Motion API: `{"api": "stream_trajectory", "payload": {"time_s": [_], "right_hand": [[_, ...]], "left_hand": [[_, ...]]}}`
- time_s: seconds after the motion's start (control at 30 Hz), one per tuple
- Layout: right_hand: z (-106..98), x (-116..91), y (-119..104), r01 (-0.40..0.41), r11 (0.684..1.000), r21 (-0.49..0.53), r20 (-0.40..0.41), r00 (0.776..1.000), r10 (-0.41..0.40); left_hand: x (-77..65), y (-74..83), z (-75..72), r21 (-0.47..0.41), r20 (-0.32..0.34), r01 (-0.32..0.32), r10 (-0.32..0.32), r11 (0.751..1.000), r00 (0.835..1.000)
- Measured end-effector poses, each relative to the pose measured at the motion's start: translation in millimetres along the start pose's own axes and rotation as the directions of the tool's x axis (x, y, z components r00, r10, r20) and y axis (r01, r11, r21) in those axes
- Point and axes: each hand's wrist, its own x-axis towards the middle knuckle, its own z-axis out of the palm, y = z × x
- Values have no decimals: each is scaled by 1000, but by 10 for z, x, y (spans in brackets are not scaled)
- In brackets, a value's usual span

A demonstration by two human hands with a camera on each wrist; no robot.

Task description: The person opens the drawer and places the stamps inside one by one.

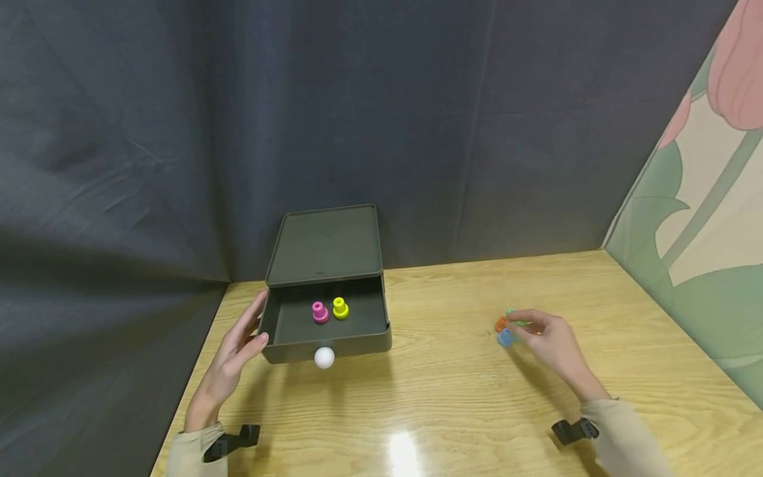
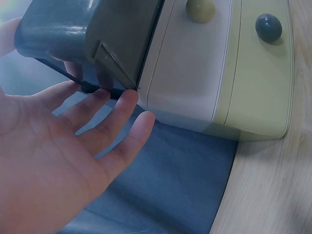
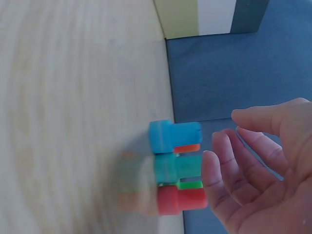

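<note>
A pulled-out dark grey drawer (image 1: 357,343) with a white round knob (image 1: 324,358) holds a pink peg (image 1: 320,313) and a yellow peg (image 1: 340,309). My left hand (image 1: 229,361) touches the drawer's left side, thumb at the front corner; in the left wrist view its extended fingertips meet the drawer's lower edge. Over on the right, my right hand (image 1: 548,341) hovers by a cluster of pegs with loosely bent fingers and nothing between them. The right wrist view shows a blue peg (image 3: 168,135), a teal peg (image 3: 175,167) and a red peg (image 3: 180,200) close to the fingertips.
The drawer belongs to a small cabinet (image 1: 324,245) at the back left; lower white (image 2: 190,63) and yellowish drawers (image 2: 258,73) are closed. A dark curtain (image 1: 357,132) hangs behind the wooden table (image 1: 441,384). A flower-printed panel (image 1: 715,218) borders the right side.
</note>
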Motion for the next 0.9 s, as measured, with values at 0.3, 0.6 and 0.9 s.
{"api": "stream_trajectory", "payload": {"time_s": [0.3, 0.6, 0.9], "right_hand": [[73, -25, 81, -62, 998, 18, 35, 997, 62], [111, -52, 117, -4, 1000, -31, 22, 1000, 5], [130, -57, 132, 64, 995, -78, -8, 998, -64]], "left_hand": [[-3, -11, -1, 0, -7, -10, 10, 1000, 1000], [1, -5, -1, 5, -6, 0, 0, 1000, 1000], [3, -9, -7, -11, 0, -2, 2, 1000, 1000]]}}
